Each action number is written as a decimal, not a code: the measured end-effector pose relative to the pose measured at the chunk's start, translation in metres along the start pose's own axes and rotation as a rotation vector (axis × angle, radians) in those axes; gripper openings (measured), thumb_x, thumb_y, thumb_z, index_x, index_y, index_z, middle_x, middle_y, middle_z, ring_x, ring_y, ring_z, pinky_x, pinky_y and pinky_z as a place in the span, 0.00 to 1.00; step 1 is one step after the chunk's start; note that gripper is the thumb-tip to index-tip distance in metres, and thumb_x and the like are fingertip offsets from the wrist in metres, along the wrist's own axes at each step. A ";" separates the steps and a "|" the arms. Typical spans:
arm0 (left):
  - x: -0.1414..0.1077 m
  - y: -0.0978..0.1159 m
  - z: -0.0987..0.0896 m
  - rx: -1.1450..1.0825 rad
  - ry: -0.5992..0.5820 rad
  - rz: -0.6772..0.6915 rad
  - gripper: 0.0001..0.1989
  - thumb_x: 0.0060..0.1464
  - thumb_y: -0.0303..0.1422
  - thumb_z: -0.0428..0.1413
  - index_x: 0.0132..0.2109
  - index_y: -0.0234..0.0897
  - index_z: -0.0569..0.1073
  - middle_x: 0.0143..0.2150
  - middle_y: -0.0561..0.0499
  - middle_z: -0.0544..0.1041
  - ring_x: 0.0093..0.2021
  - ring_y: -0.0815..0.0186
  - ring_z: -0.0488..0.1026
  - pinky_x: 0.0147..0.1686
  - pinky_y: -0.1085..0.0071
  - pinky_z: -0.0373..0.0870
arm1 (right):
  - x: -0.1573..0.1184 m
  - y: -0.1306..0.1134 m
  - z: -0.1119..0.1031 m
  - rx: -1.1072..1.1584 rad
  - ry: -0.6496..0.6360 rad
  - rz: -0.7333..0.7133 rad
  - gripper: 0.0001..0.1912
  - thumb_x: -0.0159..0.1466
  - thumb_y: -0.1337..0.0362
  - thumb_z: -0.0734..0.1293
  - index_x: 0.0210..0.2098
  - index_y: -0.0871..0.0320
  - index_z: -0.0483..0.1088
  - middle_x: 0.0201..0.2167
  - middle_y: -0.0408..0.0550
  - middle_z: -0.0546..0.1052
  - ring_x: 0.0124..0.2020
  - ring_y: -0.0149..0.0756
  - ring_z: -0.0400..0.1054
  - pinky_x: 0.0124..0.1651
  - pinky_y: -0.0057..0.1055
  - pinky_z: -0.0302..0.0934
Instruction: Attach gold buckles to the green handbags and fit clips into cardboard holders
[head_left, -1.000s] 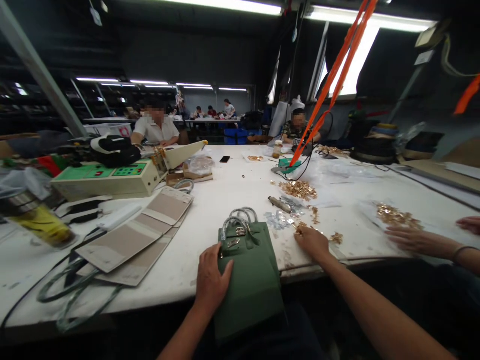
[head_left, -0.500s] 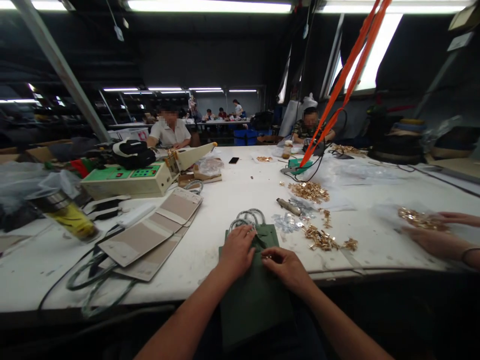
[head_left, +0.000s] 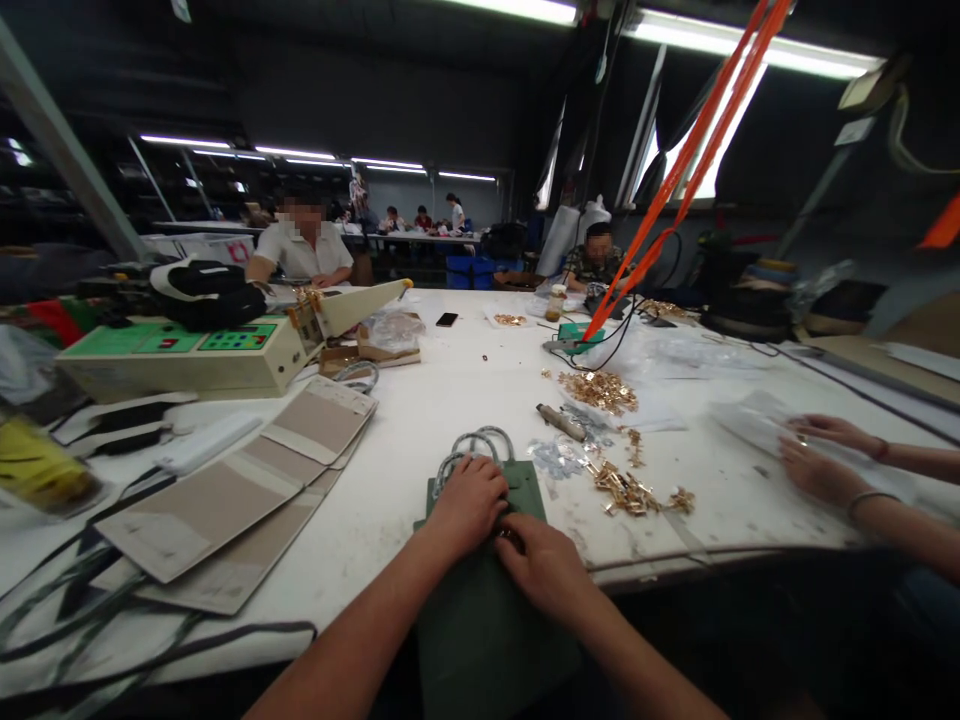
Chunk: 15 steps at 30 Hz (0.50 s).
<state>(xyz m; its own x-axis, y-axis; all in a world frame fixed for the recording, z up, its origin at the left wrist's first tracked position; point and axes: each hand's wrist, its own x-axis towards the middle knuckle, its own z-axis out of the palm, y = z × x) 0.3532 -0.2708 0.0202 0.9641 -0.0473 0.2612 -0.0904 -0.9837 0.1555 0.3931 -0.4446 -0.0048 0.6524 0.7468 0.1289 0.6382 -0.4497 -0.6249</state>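
One green bag [head_left: 480,640] stretched towards six o'clock beneath the left hand [head_left: 471,500], draped over its twelve-o'clock end, and the right hand [head_left: 541,560], curled at two, the grip of each impossible to tell.

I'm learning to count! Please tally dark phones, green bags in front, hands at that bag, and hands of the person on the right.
Dark phone: 1
Green bag in front: 1
Left hand and right hand at it: 2
Right-side person's hands: 2
Total: 6

Had the left hand [head_left: 466,508] and the right hand [head_left: 541,562] close together on the green bag [head_left: 480,640], with gold-coloured pieces [head_left: 624,490] heaped nearby on the white worktop [head_left: 442,390].
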 end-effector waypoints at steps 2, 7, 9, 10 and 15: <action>0.004 -0.001 -0.003 0.028 -0.007 0.032 0.03 0.61 0.32 0.59 0.40 0.39 0.77 0.47 0.47 0.77 0.56 0.54 0.69 0.67 0.49 0.53 | 0.000 -0.003 0.009 -0.101 0.039 0.043 0.07 0.65 0.61 0.69 0.43 0.51 0.75 0.38 0.45 0.79 0.38 0.42 0.74 0.39 0.31 0.60; 0.010 0.005 -0.014 -0.042 -0.071 0.024 0.04 0.60 0.31 0.58 0.37 0.37 0.78 0.43 0.45 0.79 0.54 0.52 0.71 0.65 0.49 0.53 | -0.002 0.003 0.026 -0.109 0.143 -0.024 0.10 0.65 0.66 0.69 0.47 0.55 0.72 0.43 0.49 0.78 0.41 0.44 0.74 0.41 0.32 0.61; 0.012 0.008 -0.019 -0.180 -0.097 -0.080 0.03 0.58 0.30 0.59 0.37 0.37 0.78 0.42 0.45 0.80 0.51 0.52 0.73 0.61 0.53 0.58 | -0.003 0.006 0.027 0.005 0.162 -0.052 0.13 0.63 0.68 0.69 0.48 0.54 0.72 0.43 0.48 0.79 0.43 0.44 0.74 0.43 0.32 0.62; 0.013 0.009 -0.020 -0.244 -0.104 -0.143 0.04 0.58 0.30 0.59 0.39 0.38 0.79 0.42 0.45 0.80 0.49 0.53 0.74 0.57 0.55 0.62 | -0.003 0.007 0.027 0.069 0.162 -0.044 0.15 0.62 0.68 0.70 0.49 0.54 0.71 0.41 0.47 0.79 0.42 0.44 0.75 0.42 0.32 0.63; 0.014 0.011 -0.021 -0.468 -0.116 -0.315 0.17 0.60 0.43 0.56 0.51 0.39 0.79 0.38 0.49 0.82 0.38 0.60 0.78 0.37 0.69 0.70 | 0.000 0.005 0.026 0.301 0.132 0.041 0.13 0.62 0.64 0.70 0.46 0.54 0.74 0.33 0.43 0.80 0.34 0.43 0.76 0.37 0.32 0.64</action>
<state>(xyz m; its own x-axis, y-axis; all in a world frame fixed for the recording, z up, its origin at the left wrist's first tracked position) 0.3602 -0.2791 0.0455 0.9811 0.1908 0.0321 0.1301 -0.7730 0.6209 0.3858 -0.4340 -0.0282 0.7351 0.6521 0.1856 0.4739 -0.2983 -0.8285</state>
